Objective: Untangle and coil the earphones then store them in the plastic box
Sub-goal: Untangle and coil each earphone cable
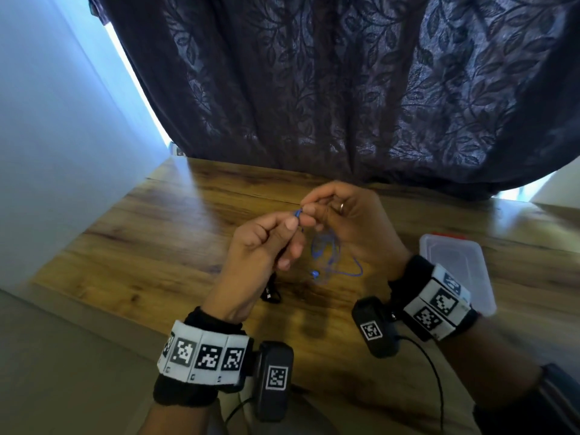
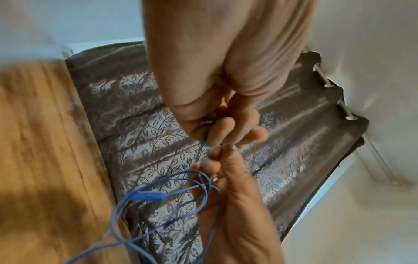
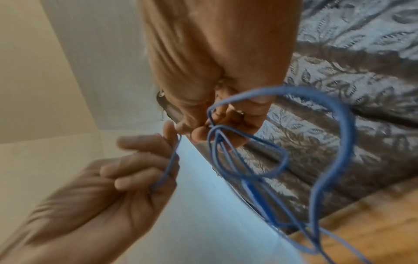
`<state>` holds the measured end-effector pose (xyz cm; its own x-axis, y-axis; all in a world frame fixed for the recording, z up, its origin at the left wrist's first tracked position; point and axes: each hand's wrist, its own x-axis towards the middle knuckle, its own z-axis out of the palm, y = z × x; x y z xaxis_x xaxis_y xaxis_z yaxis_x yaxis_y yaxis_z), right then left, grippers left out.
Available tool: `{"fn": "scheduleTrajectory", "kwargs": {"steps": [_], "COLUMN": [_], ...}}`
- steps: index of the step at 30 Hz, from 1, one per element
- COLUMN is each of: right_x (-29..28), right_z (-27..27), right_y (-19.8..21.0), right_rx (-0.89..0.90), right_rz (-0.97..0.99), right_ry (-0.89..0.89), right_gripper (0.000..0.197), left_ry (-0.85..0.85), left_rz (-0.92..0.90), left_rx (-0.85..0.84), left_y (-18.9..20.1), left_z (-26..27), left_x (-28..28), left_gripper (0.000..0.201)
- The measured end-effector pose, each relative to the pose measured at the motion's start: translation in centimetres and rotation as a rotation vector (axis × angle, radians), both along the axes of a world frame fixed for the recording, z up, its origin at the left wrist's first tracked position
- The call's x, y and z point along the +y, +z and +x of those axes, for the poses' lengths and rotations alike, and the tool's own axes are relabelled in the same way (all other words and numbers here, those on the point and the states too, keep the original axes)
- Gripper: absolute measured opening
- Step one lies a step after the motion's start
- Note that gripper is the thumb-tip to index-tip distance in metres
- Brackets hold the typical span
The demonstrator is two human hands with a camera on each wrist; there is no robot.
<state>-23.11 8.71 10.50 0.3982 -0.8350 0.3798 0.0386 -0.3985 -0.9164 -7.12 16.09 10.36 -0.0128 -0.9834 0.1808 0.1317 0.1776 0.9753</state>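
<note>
While both hands were raised over the bench [image 1: 150, 233], the left hand [image 1: 260, 246] had its fingers [image 1: 290, 226] curled, thumb and forefinger pinching the blue earphones [image 1: 326, 255] cable near one end. The right hand [image 1: 348, 221] pinched the same cable just beside it, fingertips of the two hands almost touching. Ring visible on a right finger.

Loose loops of cable hung below the right hand, tangled; one earbud dangled low, just above the wood. In the left wrist view an inline blue remote piece [image 2: 149, 193] sat on the hanging loops. In the right wrist view the cable ran up through the left fingers [image 3: 144, 155].

The plastic box [image 1: 455, 265], clear, lay on the bench to the right, beyond the right wrist, apart from the earphones. A small dark item [image 1: 270, 291] lay on the bench under the left hand; couldn't tell what it was. A dark leaf-patterned curtain [image 1: 345, 89] hung behind the bench.
</note>
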Motion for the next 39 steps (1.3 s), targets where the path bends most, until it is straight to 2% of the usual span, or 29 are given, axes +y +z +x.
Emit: {"fn": "scheduleTrajectory", "kwargs": {"steps": [4, 6, 10, 13, 15, 17, 20, 22, 24, 28, 33, 37, 39], "right_x": [1.7, 2.9, 4.5, 5.0, 4.9, 4.1, 2.1, 0.5, -1.3, -4.3, -7.7, -9.5, -9.8], "right_z": [0.5, 0.6, -0.1, -1.0, -1.6, -2.2, -2.8, -3.2, -3.7, -3.9, -4.0, -4.1, -4.1], "right_y": [-2.8, -4.0, -4.1, -2.7, -1.5, -0.6, 0.4, 0.5, 0.1, -2.1, -7.0, -9.0, -9.8], "right_rx": [0.108, 0.199, 0.442, 0.577, 0.637, 0.686, 0.686, 0.666, 0.675, 0.731, 0.877, 0.944, 1.077], "right_rz": [0.091, 0.159, 0.182, 0.103, 0.013, -0.117, -0.442, -0.530, -0.517, -0.433, -0.242, -0.039, 0.015], "right_ry": [0.135, 0.235, 0.355, 0.384, 0.318, 0.196, 0.016, -0.039, -0.031, 0.016, -0.078, 0.029, 0.048], "right_gripper": [0.018, 0.018, 0.019, 0.017, 0.017, 0.015, 0.013, 0.015, 0.020, 0.023, 0.018, 0.044, 0.054], "left_ry": [0.016, 0.047, 0.152, 0.229, 0.250, 0.214, 0.073, -0.011, -0.079, -0.076, -0.080, -0.041, -0.017], "left_rz": [0.024, 0.021, -0.106, -0.236, -0.295, -0.269, -0.106, -0.057, 0.002, 0.054, 0.016, -0.058, -0.058], "left_rx": [0.227, 0.228, -0.133, -0.402, -0.599, -0.735, -0.748, -0.690, -0.552, -0.223, 0.168, 0.233, 0.282], "left_y": [0.7, 0.6, -0.4, -1.9, -2.7, -3.1, -3.1, -2.9, -2.5, -1.7, 0.1, 1.2, 1.2], "left_z": [-0.2, -0.1, 0.0, 0.2, 0.6, 0.8, 0.9, 1.2, 1.5, 1.9, 2.7, 3.0, 2.9], "left_x": [0.2, 0.1, 0.0, 0.0, 0.0, 0.2, 0.6, 0.7, 0.8, 0.9, 1.3, 1.4, 1.2], "left_gripper": [0.026, 0.031, 0.042, 0.044, 0.039, 0.028, 0.022, 0.028, 0.031, 0.025, 0.022, 0.022, 0.023]}}
